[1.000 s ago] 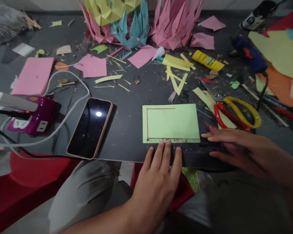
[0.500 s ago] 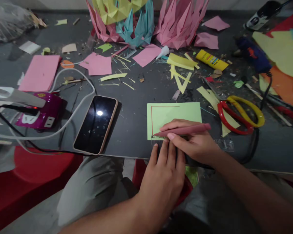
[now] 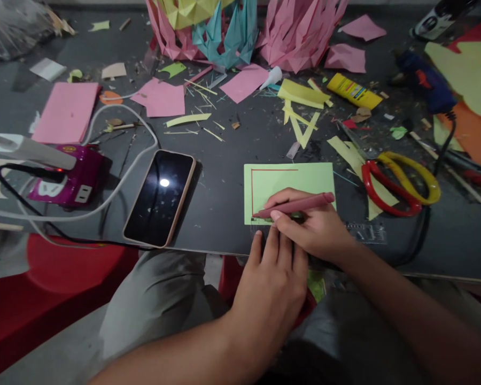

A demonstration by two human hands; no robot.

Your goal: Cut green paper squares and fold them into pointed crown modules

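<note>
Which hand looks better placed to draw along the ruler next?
Probably the right hand: it holds the pen, whose tip is near the lower end of the red line. The left hand has no pen and lies partly over the ruler.

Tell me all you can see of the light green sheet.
The light green sheet, rectangular and apparently paper, lies flat near the front edge of the table. Two thin red lines meet near its far left corner. A clear ruler overlies its near edge; the right hand, holding a pink pen, hides its near right part.
</note>
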